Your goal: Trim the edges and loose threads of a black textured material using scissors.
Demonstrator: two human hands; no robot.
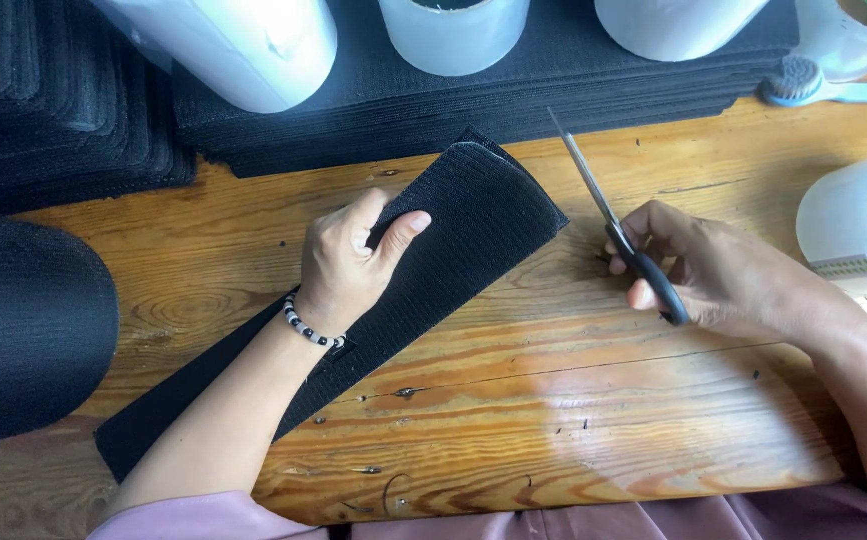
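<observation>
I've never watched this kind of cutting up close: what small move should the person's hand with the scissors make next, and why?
Probably swing the scissors left to the far end of the black strip. The right hand holds them off the fabric, blades up and apart from it, while the left hand already pins the strip on the wooden table.

A tape roll [858, 220] at the right edge carries a green-and-white label inside its core, possibly printed.
</observation>
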